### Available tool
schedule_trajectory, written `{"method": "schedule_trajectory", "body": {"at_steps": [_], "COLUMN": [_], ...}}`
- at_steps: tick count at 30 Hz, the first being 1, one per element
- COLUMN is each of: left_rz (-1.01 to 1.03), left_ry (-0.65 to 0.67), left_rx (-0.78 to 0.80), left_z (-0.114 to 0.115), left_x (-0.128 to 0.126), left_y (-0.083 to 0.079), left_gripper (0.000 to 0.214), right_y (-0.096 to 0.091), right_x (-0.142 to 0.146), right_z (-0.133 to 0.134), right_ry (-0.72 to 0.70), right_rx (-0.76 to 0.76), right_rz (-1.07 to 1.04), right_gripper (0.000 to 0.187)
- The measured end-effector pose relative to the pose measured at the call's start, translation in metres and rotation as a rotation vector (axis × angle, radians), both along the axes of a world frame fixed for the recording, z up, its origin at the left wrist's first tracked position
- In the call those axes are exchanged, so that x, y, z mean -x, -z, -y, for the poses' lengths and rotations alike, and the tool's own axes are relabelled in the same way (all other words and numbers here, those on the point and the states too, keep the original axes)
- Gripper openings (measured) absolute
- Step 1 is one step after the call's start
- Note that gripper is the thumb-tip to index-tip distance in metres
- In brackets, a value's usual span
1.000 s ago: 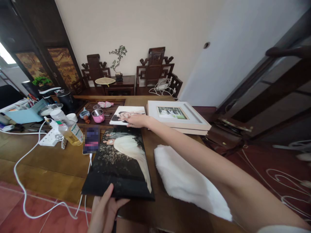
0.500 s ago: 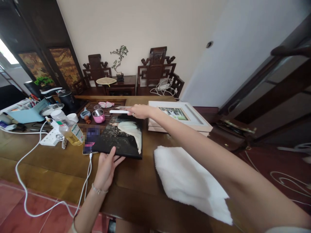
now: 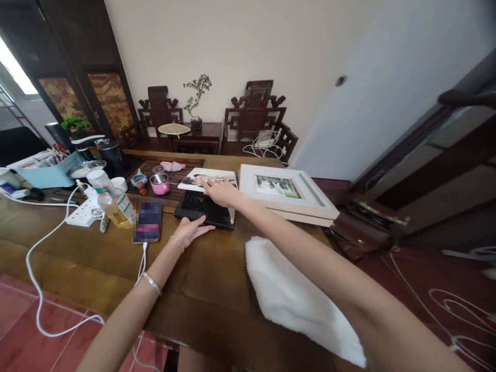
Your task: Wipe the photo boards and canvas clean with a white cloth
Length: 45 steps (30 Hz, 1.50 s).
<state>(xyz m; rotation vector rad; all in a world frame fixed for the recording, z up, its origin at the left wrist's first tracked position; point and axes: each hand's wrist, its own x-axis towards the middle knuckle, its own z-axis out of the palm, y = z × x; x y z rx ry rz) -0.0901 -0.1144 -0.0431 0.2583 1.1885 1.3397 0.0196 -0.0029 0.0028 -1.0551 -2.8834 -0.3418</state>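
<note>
My left hand (image 3: 188, 231) is at the near edge of a dark photo panel (image 3: 194, 205), thumb on top and fingers stretched along its front edge. My right hand (image 3: 221, 193) reaches across to a white-edged photo panel (image 3: 186, 182), fingers over its near edge. The white-edged panel overlaps the far part of the dark one, hiding most of its picture. A folded white cloth (image 3: 279, 289) lies under my right forearm. Right of the panels rests a stack of pale picture frames (image 3: 310, 213); the top one holds a garden photo.
A phone (image 3: 147, 219) on a white cable lies left of the panels. Beyond it stand a bottle of yellow liquid (image 3: 118, 212), a white power strip (image 3: 83, 213) and a blue organizer box (image 3: 50, 175). A pink cup (image 3: 160, 184) sits on the dark tea tray (image 3: 186, 173).
The dark panel has moved away from me, its far part now under the white-edged panel. My left hand went forward with it. The white-edged panel now shows its picture face, and the phone is uncovered.
</note>
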Motion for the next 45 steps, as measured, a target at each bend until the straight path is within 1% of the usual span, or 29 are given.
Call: {"method": "schedule_trajectory", "body": {"at_steps": [6, 9, 12, 15, 19, 22, 25, 28, 31, 33, 36, 40, 45], "left_rz": [-0.113, -0.146, -0.159, -0.153, -0.098, -0.050, -0.001, 0.106, 0.168, 0.177, 0.199, 0.231, 0.208], "left_ry": [-0.022, 0.006, 0.045, 0.086, 0.145, 0.189, 0.266, 0.334, 0.315, 0.289, 0.268, 0.270, 0.269], "left_rx": [-0.006, 0.000, 0.005, 0.012, 0.001, 0.003, 0.022, 0.015, 0.031, 0.049, 0.070, 0.078, 0.056], "left_z": [-0.015, -0.024, -0.028, -0.030, -0.033, -0.037, -0.041, -0.045, -0.048, -0.051, -0.053, -0.054, -0.055], "left_x": [-0.007, -0.010, -0.010, -0.006, 0.002, 0.007, 0.011, 0.014, 0.014, 0.012, 0.009, 0.007, 0.008], "left_y": [0.010, 0.012, 0.011, 0.009, 0.006, 0.002, -0.002, -0.006, -0.009, -0.010, -0.012, -0.014, -0.012], "left_gripper": [0.019, 0.018, 0.019, 0.019, 0.012, 0.018, 0.021, 0.031, 0.047, 0.051, 0.048, 0.047, 0.047], "right_y": [0.023, 0.029, 0.031, 0.031, 0.030, 0.024, 0.015, 0.005, 0.001, 0.002, 0.006, 0.010, 0.013], "right_x": [0.003, 0.000, -0.006, -0.009, -0.010, -0.011, -0.015, -0.021, -0.029, -0.034, -0.036, -0.033, -0.031], "right_z": [0.013, 0.023, 0.031, 0.033, 0.030, 0.022, 0.009, -0.004, -0.012, -0.013, -0.012, -0.011, -0.010], "right_ry": [-0.004, -0.017, -0.034, -0.042, -0.030, -0.030, -0.057, -0.076, -0.052, -0.041, -0.040, -0.042, -0.043], "right_rx": [-0.046, -0.055, -0.066, -0.043, 0.084, 0.151, 0.230, 0.296, 0.334, 0.352, 0.365, 0.372, 0.359], "right_rz": [0.005, 0.012, 0.012, -0.029, -0.111, -0.124, -0.138, -0.150, -0.152, -0.154, -0.162, -0.170, -0.180], "right_gripper": [0.047, 0.049, 0.054, 0.055, 0.050, 0.048, 0.046, 0.050, 0.051, 0.054, 0.057, 0.046, 0.040]}}
